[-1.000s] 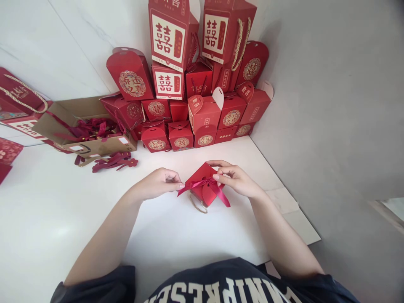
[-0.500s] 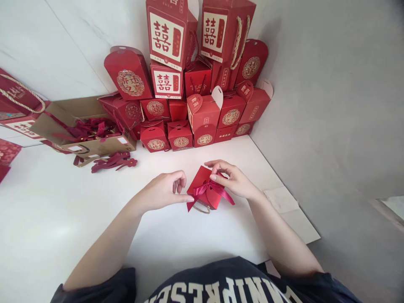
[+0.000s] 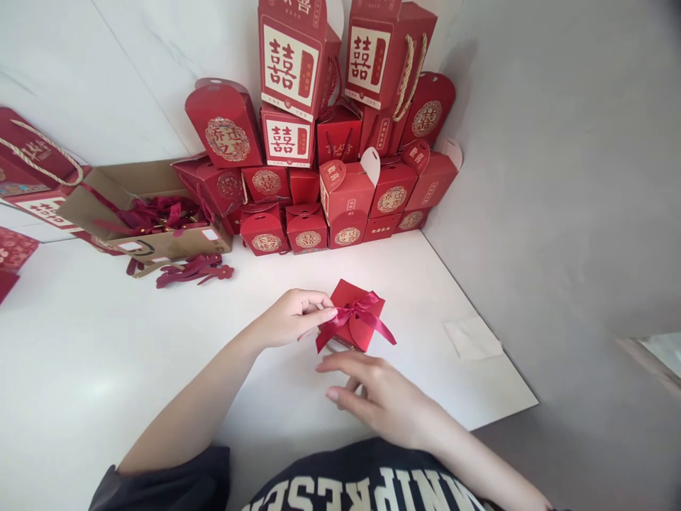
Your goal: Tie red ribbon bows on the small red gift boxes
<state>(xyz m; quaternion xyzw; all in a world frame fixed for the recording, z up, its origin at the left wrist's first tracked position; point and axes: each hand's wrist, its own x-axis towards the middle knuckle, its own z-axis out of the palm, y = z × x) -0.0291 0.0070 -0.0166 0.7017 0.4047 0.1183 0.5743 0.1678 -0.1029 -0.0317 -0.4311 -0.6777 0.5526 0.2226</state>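
Observation:
A small red gift box (image 3: pixel 351 305) sits on the white table, tied with a glossy crimson satin ribbon bow (image 3: pixel 362 312) whose tails trail to both sides. My left hand (image 3: pixel 292 318) is at the box's left corner, its fingertips pinched on the ribbon beside the knot. My right hand (image 3: pixel 375 394) rests lower on the table, just in front of the box and apart from it, with its fingers loosely curved around nothing. The box's rope handle is mostly hidden.
Behind the box, a pile of red gift boxes and bags (image 3: pixel 340 170) with gold emblems stands against the wall. A cardboard carton (image 3: pixel 143 227) holds burgundy ribbons at the left, loose pieces (image 3: pixel 194 271) lie near it, and a pale paper sheet (image 3: pixel 472 338) lies at right.
My right hand has let go of the box and dropped toward me. My left hand has moved right onto the ribbon. The bow now sits tighter and the box has turned slightly.

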